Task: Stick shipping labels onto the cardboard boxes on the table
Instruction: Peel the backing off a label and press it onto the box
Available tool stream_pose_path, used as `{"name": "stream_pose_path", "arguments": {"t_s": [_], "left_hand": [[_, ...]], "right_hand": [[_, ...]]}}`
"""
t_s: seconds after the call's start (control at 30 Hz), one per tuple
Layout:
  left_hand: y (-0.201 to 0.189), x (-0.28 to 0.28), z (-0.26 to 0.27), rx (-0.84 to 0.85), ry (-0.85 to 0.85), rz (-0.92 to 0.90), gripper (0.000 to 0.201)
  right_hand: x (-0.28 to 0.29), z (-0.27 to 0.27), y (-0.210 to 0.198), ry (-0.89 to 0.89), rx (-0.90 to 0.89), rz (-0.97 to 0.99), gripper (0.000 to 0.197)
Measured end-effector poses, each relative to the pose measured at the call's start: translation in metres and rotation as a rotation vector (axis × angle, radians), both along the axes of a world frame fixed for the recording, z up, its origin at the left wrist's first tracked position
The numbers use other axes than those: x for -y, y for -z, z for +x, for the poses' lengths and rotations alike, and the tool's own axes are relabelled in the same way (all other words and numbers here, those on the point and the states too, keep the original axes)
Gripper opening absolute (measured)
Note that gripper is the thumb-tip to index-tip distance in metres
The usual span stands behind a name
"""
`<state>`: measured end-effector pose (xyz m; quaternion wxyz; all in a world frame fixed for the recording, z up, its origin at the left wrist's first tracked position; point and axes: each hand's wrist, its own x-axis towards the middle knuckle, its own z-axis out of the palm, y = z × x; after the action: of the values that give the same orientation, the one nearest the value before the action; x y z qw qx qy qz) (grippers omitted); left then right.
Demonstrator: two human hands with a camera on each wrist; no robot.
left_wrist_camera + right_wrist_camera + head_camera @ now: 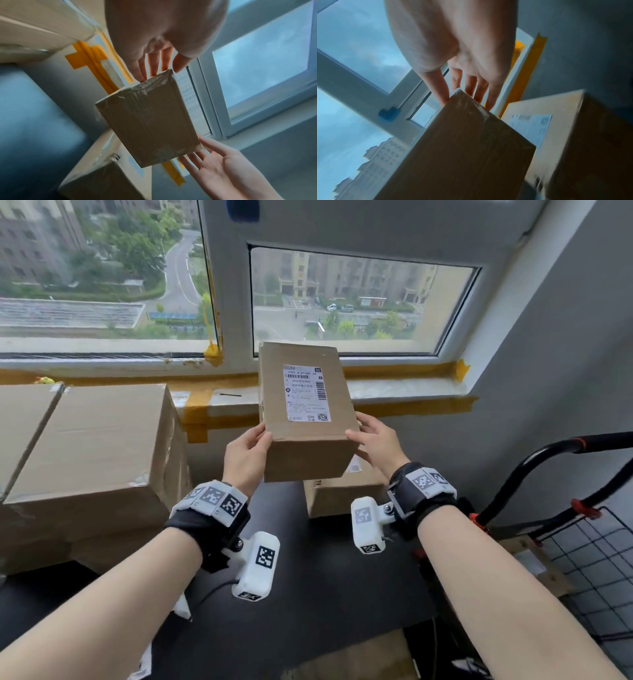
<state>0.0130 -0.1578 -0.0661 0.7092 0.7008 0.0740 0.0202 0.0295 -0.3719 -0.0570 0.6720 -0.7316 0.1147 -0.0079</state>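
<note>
A small brown cardboard box [305,440] is held in the air in front of the window, its white shipping label [306,393] stuck on the upward face. My left hand [251,448] grips the near left corner, thumb on top and fingers beneath. On the near right corner my right hand [370,440] grips the same way. The left wrist view shows the box's taped end [149,121] between the left hand [159,63] and the right hand [223,166]. In the right wrist view the right hand [462,75] pinches the box [462,148] at its corner.
Below the held box, a second cardboard box [342,498] with its own label [530,125] sits on the black table [325,577]. Large cardboard boxes [96,446] are stacked at the left. A wire cart [589,542] with a black handle stands at the right. The window sill [394,390] runs behind.
</note>
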Motion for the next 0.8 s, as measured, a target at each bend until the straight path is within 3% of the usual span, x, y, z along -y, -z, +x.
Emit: {"name": "stream_pose_path", "arguments": {"t_s": [0.27,0.47,0.63,0.73,0.8], "left_hand": [[0.015,0.071,0.018,-0.114,0.224,-0.029,0.041],[0.031,0.079,0.027,-0.091,0.248,0.04,0.04],[0.047,0.079,0.036,-0.086,0.281,0.127,0.045],[0.04,0.079,0.03,-0.071,0.321,0.251,0.046],[0.027,0.075,0.023,-0.043,0.368,0.493,0.048]], "right_hand": [[0.079,-0.004,0.006,0.136,-0.093,0.001,0.045],[0.089,0.007,0.01,0.097,-0.144,-0.004,0.043],[0.092,0.011,0.016,0.069,-0.16,-0.124,0.046],[0.091,0.009,0.009,0.036,-0.141,-0.287,0.046],[0.087,0.006,0.003,0.018,-0.136,-0.425,0.043]]}}
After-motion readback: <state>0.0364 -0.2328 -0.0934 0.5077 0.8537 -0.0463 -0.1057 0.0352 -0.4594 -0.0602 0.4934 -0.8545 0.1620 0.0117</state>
